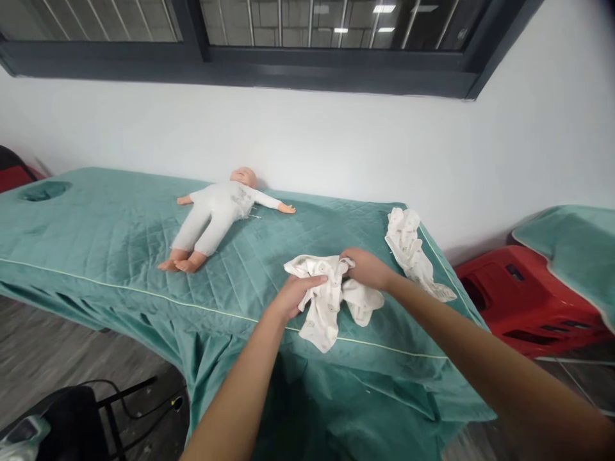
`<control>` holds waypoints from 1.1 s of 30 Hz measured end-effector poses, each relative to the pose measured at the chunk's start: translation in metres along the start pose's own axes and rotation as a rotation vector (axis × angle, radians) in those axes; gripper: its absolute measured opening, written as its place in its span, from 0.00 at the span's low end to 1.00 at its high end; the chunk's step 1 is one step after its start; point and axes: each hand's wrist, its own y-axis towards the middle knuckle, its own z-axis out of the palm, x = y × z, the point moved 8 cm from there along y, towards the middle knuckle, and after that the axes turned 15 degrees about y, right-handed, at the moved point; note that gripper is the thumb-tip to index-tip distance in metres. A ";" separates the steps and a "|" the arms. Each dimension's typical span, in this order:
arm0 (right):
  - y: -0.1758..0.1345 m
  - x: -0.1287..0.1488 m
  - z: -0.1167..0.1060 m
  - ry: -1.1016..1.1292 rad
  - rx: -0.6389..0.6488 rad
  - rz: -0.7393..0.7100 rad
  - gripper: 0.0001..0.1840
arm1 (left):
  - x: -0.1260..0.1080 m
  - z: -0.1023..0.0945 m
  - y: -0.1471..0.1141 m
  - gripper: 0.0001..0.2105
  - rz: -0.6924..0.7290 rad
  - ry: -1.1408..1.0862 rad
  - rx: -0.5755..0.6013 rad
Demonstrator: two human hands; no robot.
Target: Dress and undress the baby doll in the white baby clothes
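Observation:
A small white patterned garment (323, 306) hangs bunched between my two hands, over the front edge of the bed. My left hand (294, 294) grips its left side, thumb lying on top of the cloth. With closed fingers, my right hand (365, 267) pinches the upper right part; the fingertips are partly hidden by fabric. Another white patterned garment (412, 253) lies crumpled on the bed, beyond my right forearm. Farther left, a baby doll (216, 208) in white body wear lies on its back, arms spread, apart from both hands.
A green quilted cover (120, 243) drapes the bed, which has a hole (45, 191) at its left end. Behind it are a white wall and a dark window frame (336, 69). Red plastic stools (523, 294) stand to the right, and a black chair (72, 422) at lower left.

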 end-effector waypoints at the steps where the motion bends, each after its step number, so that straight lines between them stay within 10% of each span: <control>1: -0.003 0.002 -0.011 -0.010 -0.002 -0.017 0.09 | -0.011 -0.007 -0.002 0.21 0.035 0.110 -0.007; 6: -0.023 0.006 -0.100 -0.046 -0.282 -0.069 0.11 | -0.105 -0.042 -0.011 0.09 0.324 0.757 -0.218; 11: -0.056 0.007 -0.164 0.015 -0.611 -0.172 0.09 | -0.180 -0.030 -0.033 0.09 0.753 1.307 -0.398; 14: -0.071 0.003 -0.137 0.030 -0.466 -0.248 0.09 | -0.170 -0.036 -0.041 0.12 0.782 1.494 -0.447; 19: -0.105 -0.008 -0.023 0.011 0.110 -0.134 0.18 | -0.102 -0.072 -0.034 0.18 0.363 1.783 -0.204; 22: -0.118 0.000 0.011 0.013 0.318 -0.152 0.21 | -0.100 -0.064 -0.044 0.25 0.312 1.774 -0.162; 27: -0.077 0.002 0.009 0.100 0.312 -0.131 0.18 | -0.132 -0.009 -0.045 0.31 0.530 1.464 -0.245; 33: 0.016 0.002 0.016 0.009 0.025 -0.186 0.18 | -0.079 -0.010 0.036 0.20 0.352 1.757 -0.268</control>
